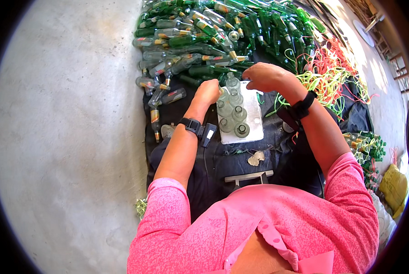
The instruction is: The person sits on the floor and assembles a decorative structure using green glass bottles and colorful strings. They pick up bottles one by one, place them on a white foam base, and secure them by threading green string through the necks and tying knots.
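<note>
Clear glass bottles [239,114] upright between left hand [209,92] and right hand [266,77]
Cluster runs bodyward; hands apart, fingers curled, grips I can't tell

From the person's head, one wide fisheye view looks steeply down over the near shirt [181,242] toward the hands [267,76].

clear bottles [238,114]: glossy glass | white board [255,114]: smooth, possibly foam | floor [72,137]: matt concrete
</note>
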The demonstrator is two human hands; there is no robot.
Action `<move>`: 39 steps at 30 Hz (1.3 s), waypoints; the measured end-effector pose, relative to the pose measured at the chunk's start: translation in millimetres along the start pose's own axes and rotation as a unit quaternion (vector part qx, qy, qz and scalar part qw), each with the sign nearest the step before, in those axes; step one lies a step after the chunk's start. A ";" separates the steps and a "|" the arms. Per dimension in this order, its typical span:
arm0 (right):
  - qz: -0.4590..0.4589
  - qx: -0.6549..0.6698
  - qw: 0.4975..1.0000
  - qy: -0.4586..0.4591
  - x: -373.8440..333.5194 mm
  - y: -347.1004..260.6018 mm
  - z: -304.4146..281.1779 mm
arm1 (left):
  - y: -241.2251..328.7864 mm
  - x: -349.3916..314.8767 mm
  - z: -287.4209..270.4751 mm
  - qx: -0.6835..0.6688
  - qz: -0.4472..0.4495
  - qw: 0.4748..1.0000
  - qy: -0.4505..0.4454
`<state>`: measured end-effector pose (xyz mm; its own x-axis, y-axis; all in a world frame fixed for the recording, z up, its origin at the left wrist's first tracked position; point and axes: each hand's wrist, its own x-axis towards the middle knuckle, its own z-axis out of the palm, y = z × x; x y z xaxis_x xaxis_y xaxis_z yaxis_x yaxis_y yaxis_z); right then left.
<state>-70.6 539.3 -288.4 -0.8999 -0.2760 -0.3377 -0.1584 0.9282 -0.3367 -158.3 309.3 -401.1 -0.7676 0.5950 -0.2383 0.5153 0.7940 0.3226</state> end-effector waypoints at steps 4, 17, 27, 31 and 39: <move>0.011 -0.008 1.000 -0.015 -0.4 -2.0 -2.0 | -1.3 -1.8 1.8 0.001 0.013 1.000 0.002; -0.070 -0.027 0.997 0.010 4.0 9.3 5.7 | -27.5 -31.6 -5.5 -0.020 -0.003 1.000 0.024; -0.030 0.018 0.999 -0.003 0.9 -4.3 1.4 | -65.5 -63.1 -5.7 0.014 -0.068 0.995 -0.065; -0.059 0.023 0.998 0.029 4.2 0.9 7.6 | -77.8 -74.8 -12.3 0.010 -0.092 0.994 -0.061; -0.052 0.019 0.998 0.030 7.1 -1.4 8.2 | -135.8 -80.8 -7.1 -0.057 -0.112 0.989 -0.081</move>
<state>-73.5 534.0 -297.5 -0.9020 -0.3547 -0.2461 -0.2384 0.8845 -0.4010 -169.0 152.5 -419.1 -0.7820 0.4252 -0.4557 0.2855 0.8943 0.3445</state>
